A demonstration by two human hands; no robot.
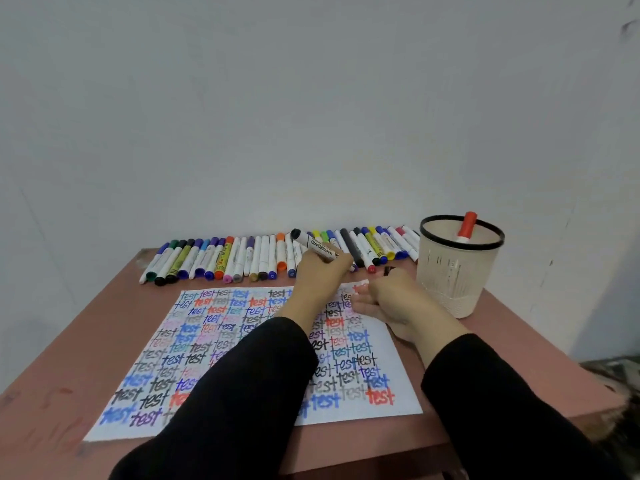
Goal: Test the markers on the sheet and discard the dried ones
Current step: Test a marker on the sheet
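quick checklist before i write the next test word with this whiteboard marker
1. Marker in grip: left hand holds the whiteboard marker. Ok.
2. Tip on paper: hidden behind that hand. Cannot tell.
3. Sheet steadied: right hand rests on the sheet. Ok.
4. Cap off: a dark piece shows at the right hand, maybe the cap. Cannot tell.
5. Bin ready: bin stands upright beside the sheet, with a red marker inside. Ok.

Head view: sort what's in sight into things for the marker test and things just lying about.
For the job: black marker in the left hand, sheet, row of markers, bin with a red marker, right hand on the sheet.
Lying about: dark clutter past the table's right edge.
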